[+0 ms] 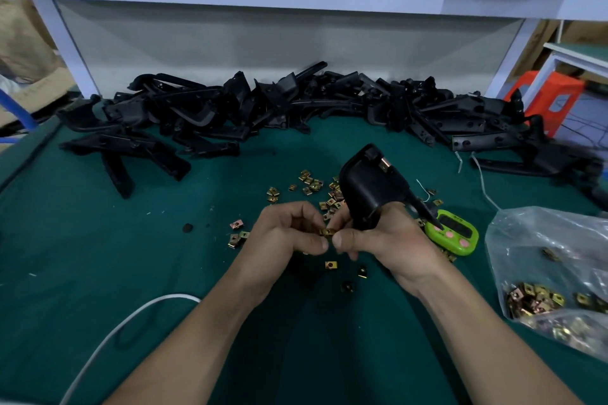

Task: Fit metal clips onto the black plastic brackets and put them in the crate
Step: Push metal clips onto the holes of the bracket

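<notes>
Centre frame: the left hand (289, 235) pinches a metal clip (327, 232) in its fingers; the right hand (390, 248) grips a black bracket (368, 194) upright, apparently for fitting.

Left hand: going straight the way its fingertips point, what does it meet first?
The right hand, probably its thumb: the left hand points rightward, and both seem to pinch one metal clip between them.

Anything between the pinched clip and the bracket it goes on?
Nothing visible. The left hand and right hand pinch the small brass-coloured metal clip right beside the curved black plastic bracket, which the right hand grips.
</notes>
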Demonstrator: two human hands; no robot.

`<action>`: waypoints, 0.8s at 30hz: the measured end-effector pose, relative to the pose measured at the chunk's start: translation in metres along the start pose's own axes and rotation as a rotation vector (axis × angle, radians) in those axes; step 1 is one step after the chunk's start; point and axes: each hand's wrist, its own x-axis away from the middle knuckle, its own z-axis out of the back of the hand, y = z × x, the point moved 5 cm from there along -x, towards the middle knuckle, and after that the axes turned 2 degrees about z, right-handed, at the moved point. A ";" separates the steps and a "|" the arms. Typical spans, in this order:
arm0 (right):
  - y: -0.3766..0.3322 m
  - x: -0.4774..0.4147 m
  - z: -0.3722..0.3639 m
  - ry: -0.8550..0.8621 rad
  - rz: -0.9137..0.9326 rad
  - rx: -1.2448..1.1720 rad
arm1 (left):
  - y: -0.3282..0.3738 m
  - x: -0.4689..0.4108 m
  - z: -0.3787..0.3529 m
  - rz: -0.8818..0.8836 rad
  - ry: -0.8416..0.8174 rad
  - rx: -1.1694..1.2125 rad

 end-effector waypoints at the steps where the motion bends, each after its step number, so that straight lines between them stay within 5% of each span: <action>1: 0.000 0.000 0.000 0.010 0.007 0.006 | 0.001 0.000 0.001 -0.020 0.005 -0.012; 9: 0.002 -0.002 0.003 0.095 0.041 0.025 | 0.006 0.001 0.002 -0.128 0.024 -0.037; 24: 0.000 0.001 0.002 -0.032 0.040 0.059 | 0.004 0.002 0.004 -0.144 0.025 -0.163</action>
